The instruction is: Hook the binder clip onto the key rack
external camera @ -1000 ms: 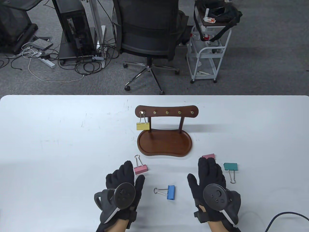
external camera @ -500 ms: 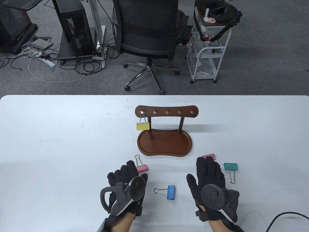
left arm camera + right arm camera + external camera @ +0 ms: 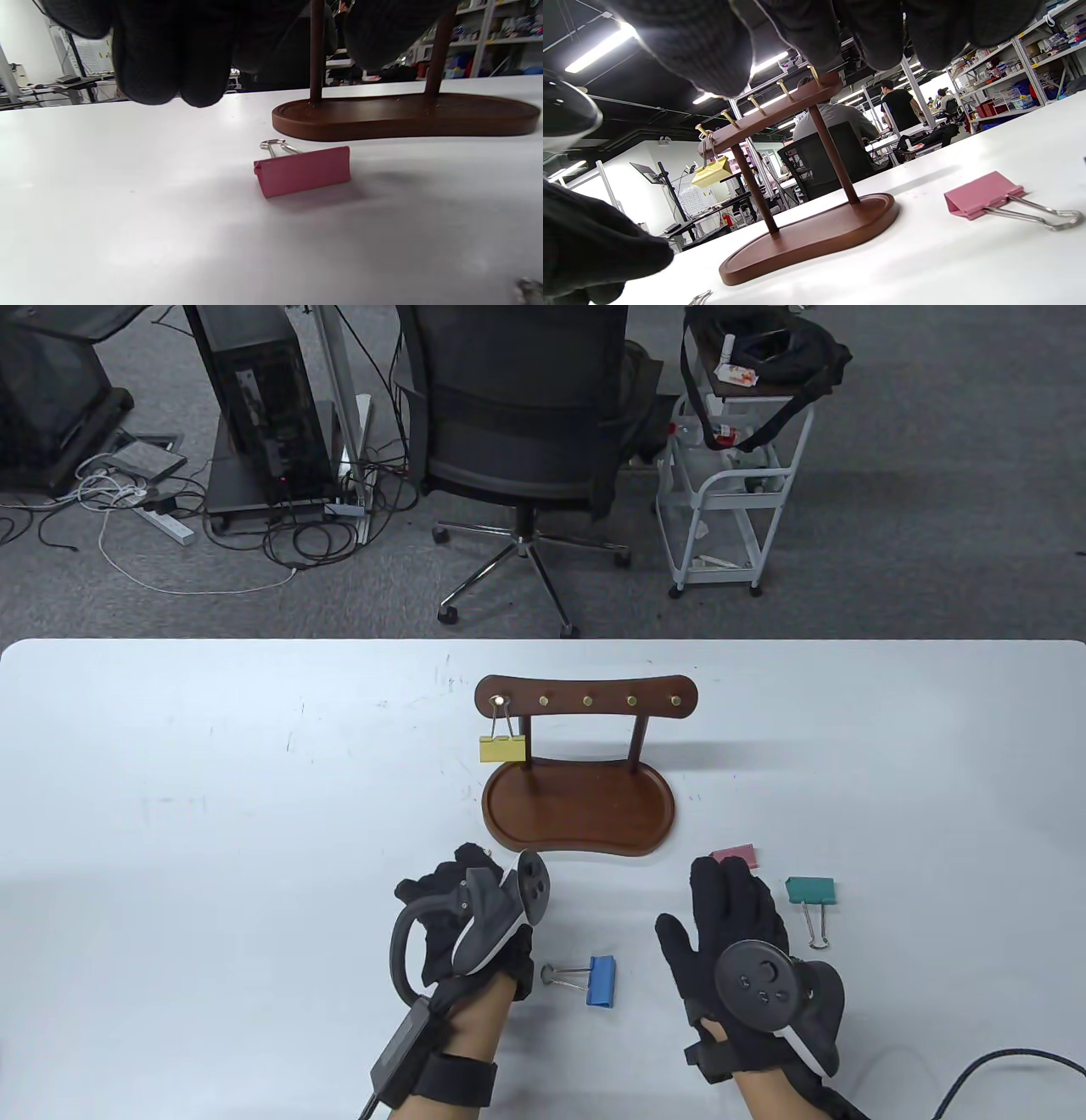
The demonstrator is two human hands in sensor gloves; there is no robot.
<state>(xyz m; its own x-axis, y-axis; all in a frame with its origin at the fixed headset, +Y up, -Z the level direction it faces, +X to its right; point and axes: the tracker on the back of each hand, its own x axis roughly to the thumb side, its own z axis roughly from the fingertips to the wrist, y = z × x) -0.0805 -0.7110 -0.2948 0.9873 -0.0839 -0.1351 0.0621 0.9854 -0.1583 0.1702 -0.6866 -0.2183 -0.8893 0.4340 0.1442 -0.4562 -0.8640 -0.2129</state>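
The wooden key rack (image 3: 585,701) stands mid-table with a yellow binder clip (image 3: 502,749) hanging on its leftmost peg. My left hand (image 3: 458,878) is turned on its side just in front of the rack's base and hides a pink binder clip in the table view. In the left wrist view that pink clip (image 3: 303,170) lies flat on the table, with my fingers (image 3: 169,76) spread above it and not touching it. My right hand (image 3: 734,912) lies flat and open on the table. Its fingertips are at a second pink clip (image 3: 736,854), which also shows in the right wrist view (image 3: 984,195).
A blue clip (image 3: 601,980) lies between my hands. A teal clip (image 3: 810,890) lies right of my right hand. A black cable (image 3: 993,1065) runs in at the bottom right. An office chair (image 3: 517,415) and a white cart (image 3: 730,492) stand beyond the table's far edge.
My left hand has moved forward to the right and rolled onto its side over the left pink clip, which it now hides in the table view. My right hand has barely moved.
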